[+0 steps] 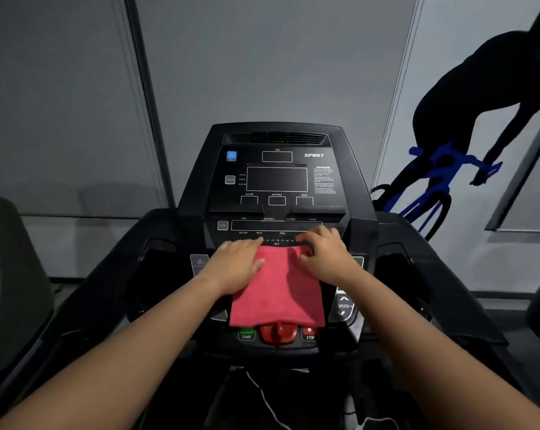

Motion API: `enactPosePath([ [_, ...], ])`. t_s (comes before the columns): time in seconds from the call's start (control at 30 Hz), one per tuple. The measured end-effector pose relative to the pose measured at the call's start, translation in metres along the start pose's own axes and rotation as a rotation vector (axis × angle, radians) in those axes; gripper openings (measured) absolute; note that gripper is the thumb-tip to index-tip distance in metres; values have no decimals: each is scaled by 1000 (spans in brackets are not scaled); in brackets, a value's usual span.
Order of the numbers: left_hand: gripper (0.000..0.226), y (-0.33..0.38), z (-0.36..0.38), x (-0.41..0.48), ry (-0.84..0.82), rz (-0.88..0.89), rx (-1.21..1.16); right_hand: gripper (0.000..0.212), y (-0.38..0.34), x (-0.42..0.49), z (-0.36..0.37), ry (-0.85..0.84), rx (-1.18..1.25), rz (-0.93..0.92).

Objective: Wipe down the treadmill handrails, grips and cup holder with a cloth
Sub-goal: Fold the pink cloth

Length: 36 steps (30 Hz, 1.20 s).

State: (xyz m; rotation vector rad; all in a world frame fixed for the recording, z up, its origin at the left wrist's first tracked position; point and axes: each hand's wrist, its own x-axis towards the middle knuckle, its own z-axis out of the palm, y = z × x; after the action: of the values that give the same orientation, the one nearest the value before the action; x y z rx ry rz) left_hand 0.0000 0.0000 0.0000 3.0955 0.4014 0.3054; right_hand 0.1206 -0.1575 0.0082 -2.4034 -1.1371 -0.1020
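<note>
A folded red cloth (278, 293) lies flat on the lower panel of the black treadmill console (278, 181). My left hand (236, 263) rests flat on the cloth's upper left corner, fingers straight. My right hand (324, 257) sits on its upper right corner with the fingers bent at the top edge; whether they pinch the cloth I cannot tell. Dark cup holder recesses lie on either side, left cup holder (160, 268) and right cup holder (396, 268). The black handrails slope down toward me, left handrail (85, 308) and right handrail (467, 302).
Below the cloth sit a green START button (246, 334), a red safety key (278, 332) and a STOP button (309, 335). A SPEED rocker (343, 305) is to the right. A grey wall with a cyclist graphic (448, 144) stands behind. Another machine (11, 274) is at the left.
</note>
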Motion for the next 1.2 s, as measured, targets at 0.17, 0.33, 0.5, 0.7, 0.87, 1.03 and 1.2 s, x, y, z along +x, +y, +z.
enactPosePath([
  [0.17,63,-9,9,4,-55,18,8,42,-6,-3,11,-26,-85,17],
  [0.33,53,-9,13,8,54,4,-62,45,-9,-4,16,-70,-155,69],
  [0.5,34,-2,17,6,114,-37,-141,51,-9,-7,20,-19,-89,113],
  [0.7,24,7,10,-4,261,-77,-334,63,-5,-10,20,42,69,168],
  [0.87,12,16,-4,-16,356,5,-699,39,-10,-19,19,127,448,139],
  [1.03,6,11,-8,-16,546,-116,-874,23,-27,-20,10,332,783,119],
  [1.2,10,1,-14,-13,555,-192,-901,29,-58,-18,-15,306,855,-89],
])
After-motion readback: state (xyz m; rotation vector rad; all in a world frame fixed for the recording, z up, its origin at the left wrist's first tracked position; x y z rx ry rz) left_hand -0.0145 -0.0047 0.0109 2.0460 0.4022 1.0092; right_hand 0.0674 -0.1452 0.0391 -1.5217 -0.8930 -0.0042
